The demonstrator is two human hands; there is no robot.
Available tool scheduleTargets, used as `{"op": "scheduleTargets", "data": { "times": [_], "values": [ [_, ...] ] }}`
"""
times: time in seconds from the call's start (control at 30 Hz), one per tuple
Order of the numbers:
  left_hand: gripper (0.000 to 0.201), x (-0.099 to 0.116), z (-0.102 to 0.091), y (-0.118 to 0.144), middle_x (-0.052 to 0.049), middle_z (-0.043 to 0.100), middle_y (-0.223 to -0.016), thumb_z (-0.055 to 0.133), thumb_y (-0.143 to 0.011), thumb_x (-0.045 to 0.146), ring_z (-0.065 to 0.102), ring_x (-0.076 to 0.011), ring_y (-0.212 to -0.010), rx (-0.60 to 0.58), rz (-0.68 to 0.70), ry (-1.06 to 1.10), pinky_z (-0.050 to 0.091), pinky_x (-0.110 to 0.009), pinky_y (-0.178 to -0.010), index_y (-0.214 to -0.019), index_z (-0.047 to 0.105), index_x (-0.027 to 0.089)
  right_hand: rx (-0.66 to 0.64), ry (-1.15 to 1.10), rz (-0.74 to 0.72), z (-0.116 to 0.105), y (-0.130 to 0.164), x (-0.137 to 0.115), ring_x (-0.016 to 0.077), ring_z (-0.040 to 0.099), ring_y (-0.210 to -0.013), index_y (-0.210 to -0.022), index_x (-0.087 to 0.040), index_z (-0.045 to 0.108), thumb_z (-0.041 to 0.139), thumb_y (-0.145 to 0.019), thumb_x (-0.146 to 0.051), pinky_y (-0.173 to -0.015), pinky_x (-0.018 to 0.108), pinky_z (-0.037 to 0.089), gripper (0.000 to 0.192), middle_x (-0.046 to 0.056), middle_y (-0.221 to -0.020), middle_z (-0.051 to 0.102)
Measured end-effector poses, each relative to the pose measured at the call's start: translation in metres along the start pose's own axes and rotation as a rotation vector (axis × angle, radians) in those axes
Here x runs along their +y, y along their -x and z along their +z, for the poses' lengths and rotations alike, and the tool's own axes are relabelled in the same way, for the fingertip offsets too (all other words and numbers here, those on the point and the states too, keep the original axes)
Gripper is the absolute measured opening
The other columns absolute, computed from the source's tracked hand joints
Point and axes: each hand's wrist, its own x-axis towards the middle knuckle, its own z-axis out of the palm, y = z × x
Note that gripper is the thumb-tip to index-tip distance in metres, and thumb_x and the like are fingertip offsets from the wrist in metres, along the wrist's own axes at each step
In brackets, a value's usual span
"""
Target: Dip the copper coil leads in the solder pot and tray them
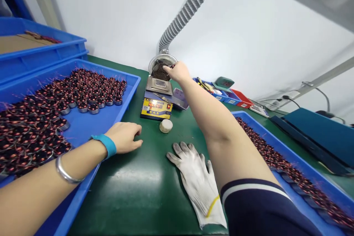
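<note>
At the far side of the green bench (132, 191), right hand (178, 70) reaches up to the right edge of a round metal hood (151, 65), above and behind a yellow-fronted heater (156, 108). Thumb and fingers look pinched on a small dark part (173, 66), mostly hidden by the hand. Left hand (124, 138) over the bench, just beside the left tray (88, 127); thumb and fingers apart, nothing seen between them.

Progress, by judgement: mid-batch. Left tray carries many round parts (83, 85) with red wires, blue floor showing between them and the near rim. Right tray (290, 199) carries a long bank of similar parts (265, 147). Which tray has been worked through and which is left: cannot tell; wires stand up in both. The one in hand, at the hood, seems part-done at most.

Also on the bench: a white glove (197, 188), lying flat; a pale round block (166, 126) just in front of the heater. Grey hose (182, 16) rises from the hood.
</note>
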Motion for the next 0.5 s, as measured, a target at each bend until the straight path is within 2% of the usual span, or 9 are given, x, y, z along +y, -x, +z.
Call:
{"op": "scheduleTargets", "data": {
  "times": [0.07,0.17,0.5],
  "values": [
    [0.024,0.0,0.0,0.0,-0.006,0.067,-0.087,0.046,-0.074,0.04,0.061,-0.026,-0.082,-0.013,0.004,-0.017,0.04,-0.034,-0.066,-0.082,0.058,0.021,-0.013,0.06,0.014,0.008,-0.009,-0.009,0.0248,0.058,-0.095,-0.097,-0.009,0.059,0.058,-0.077,-0.045,-0.084,0.037,0.045,0.041,0.016,-0.097,0.062],
    [0.025,0.001,-0.001,0.0,-0.007,0.067,-0.088,0.045,-0.075,0.041,0.062,-0.027,-0.083,-0.036,0.01,-0.05,0.041,-0.035,-0.067,-0.083,0.057,0.021,-0.053,0.13,0.029,0.017,-0.016,-0.019,0.027,0.058,-0.102,-0.106,-0.007,0.057,0.059,-0.077,-0.044,-0.088,0.039,0.045,0.047,0.017,-0.106,0.061],
    [0.024,0.001,-0.001,-0.002,-0.009,0.068,-0.087,0.048,-0.073,0.04,0.063,-0.0283,-0.083,-0.047,0.016,-0.066,0.043,-0.036,-0.066,-0.082,0.059,0.02,-0.109,0.19,-0.005,0.039,-0.024,-0.03,0.0304,0.057,-0.106,-0.111,-0.006,0.055,0.061,-0.077,-0.039,-0.091,0.043,0.044,0.048,0.019,-0.111,0.059]
  ]
}}
